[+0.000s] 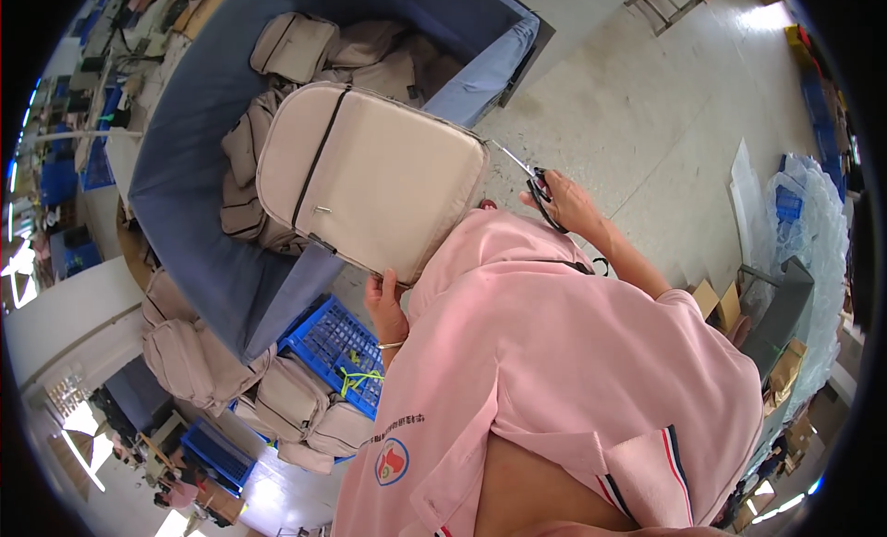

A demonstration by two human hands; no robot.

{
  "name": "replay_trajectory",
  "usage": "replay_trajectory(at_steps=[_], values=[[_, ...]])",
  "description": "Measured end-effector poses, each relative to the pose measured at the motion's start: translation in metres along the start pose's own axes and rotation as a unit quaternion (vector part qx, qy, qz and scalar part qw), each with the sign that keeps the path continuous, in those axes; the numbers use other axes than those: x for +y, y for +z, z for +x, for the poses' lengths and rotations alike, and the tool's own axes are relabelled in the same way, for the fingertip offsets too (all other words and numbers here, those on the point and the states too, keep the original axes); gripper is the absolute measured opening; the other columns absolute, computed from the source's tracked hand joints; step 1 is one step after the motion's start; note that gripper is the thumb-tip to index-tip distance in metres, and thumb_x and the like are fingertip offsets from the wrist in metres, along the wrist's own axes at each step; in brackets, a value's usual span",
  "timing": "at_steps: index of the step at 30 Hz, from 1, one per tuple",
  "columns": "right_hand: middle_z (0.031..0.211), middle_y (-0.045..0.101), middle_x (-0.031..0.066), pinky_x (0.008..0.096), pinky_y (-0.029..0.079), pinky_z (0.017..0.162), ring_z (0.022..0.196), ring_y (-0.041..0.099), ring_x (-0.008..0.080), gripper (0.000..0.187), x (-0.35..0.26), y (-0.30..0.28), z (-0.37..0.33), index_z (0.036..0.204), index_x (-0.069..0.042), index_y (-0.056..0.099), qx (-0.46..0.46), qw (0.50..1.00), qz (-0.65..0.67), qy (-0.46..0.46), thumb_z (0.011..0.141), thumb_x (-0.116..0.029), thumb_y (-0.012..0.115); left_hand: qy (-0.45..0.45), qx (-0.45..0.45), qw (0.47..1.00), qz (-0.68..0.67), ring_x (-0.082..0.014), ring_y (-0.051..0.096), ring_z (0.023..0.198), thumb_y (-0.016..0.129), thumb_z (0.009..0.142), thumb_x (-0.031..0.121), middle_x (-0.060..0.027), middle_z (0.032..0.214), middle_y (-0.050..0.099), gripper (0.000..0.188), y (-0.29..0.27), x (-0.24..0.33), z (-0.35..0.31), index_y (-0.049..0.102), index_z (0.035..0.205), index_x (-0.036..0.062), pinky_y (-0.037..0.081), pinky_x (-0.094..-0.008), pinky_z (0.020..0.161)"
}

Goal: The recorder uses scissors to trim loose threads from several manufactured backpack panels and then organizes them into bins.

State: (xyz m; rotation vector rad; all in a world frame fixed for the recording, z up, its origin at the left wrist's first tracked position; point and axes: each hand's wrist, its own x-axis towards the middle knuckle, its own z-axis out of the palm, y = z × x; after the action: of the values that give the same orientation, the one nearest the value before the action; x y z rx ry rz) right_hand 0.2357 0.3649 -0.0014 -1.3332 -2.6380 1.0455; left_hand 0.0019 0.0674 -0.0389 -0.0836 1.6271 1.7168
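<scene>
- Your left hand (pixel 386 313) grips the near edge of the beige bag (pixel 388 172), which is just ahead of it.
- Your right hand (pixel 570 207) grips the scissors (pixel 535 182), blades pointing left of it toward the bag's corner.
- A blue crate (pixel 320 332) sits left of your left hand.

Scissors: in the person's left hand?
No, the right hand holds the scissors, while the left hand grips the edge of the beige bag.
</scene>
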Motion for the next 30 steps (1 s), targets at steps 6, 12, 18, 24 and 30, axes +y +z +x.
replay_trajectory(at_steps=[6, 12, 18, 24, 30], values=[[0.084, 0.059, 0.0215, 0.0468, 0.045, 0.069, 0.079, 0.059, 0.0402, 0.06, -0.018, 0.015, 0.01, 0.089, 0.001, 0.053, 0.005, 0.999, 0.036, 0.013, 0.088, -0.058, 0.062, -0.003, -0.002, 1.0, 0.007, -0.0116, 0.06, 0.081, 0.066, 0.094, 0.02, -0.0033, 0.093, 0.065, 0.019, -0.002, 0.0, 0.0, 0.061, 0.103, 0.0035, 0.051, -0.0279, 0.072], [0.095, 0.065, 0.0244, 0.0466, 0.051, 0.07, 0.087, 0.065, 0.0411, 0.071, -0.028, 0.013, 0.022, 0.094, 0.005, 0.057, 0.04, 0.999, -0.004, 0.008, 0.084, -0.065, 0.061, -0.018, -0.014, 1.0, 0.009, -0.0124, 0.062, 0.082, 0.065, 0.095, 0.02, -0.0029, 0.097, 0.066, 0.02, -0.01, -0.007, 0.004, 0.062, 0.106, 0.0037, 0.052, -0.0288, 0.072], [0.074, 0.065, 0.0217, 0.0483, 0.05, 0.063, 0.071, 0.066, 0.0409, 0.067, -0.028, 0.006, 0.027, 0.082, 0.002, 0.061, 0.008, 0.999, -0.033, 0.015, 0.083, -0.065, 0.062, -0.017, -0.023, 1.0, -0.008, -0.0133, 0.062, 0.085, 0.063, 0.096, 0.019, -0.0035, 0.099, 0.066, 0.02, -0.005, -0.006, 0.004, 0.061, 0.108, 0.0035, 0.052, -0.0292, 0.075], [0.064, 0.059, 0.0231, 0.0467, 0.046, 0.059, 0.064, 0.062, 0.0404, 0.068, -0.025, 0.023, 0.046, 0.068, 0.001, 0.059, 0.018, 0.997, 0.075, 0.021, 0.08, -0.065, 0.066, -0.005, 0.003, 0.993, -0.118, -0.0153, 0.06, 0.098, 0.062, 0.097, 0.018, -0.0046, 0.112, 0.063, 0.023, 0.001, -0.016, -0.002, 0.058, 0.116, 0.0067, 0.05, -0.0348, 0.086], [0.066, 0.056, 0.0201, 0.0447, 0.043, 0.058, 0.062, 0.055, 0.0408, 0.057, -0.078, 0.001, 0.142, 0.081, 0.0, 0.053, 0.177, 0.971, 0.128, -0.098, 0.078, -0.052, 0.077, -0.041, -0.038, 0.986, -0.157, -0.0216, 0.048, 0.124, 0.067, 0.087, 0.0, -0.0015, 0.136, 0.047, 0.058, 0.02, -0.016, -0.018, 0.043, 0.138, 0.0148, 0.046, -0.0458, 0.1]])
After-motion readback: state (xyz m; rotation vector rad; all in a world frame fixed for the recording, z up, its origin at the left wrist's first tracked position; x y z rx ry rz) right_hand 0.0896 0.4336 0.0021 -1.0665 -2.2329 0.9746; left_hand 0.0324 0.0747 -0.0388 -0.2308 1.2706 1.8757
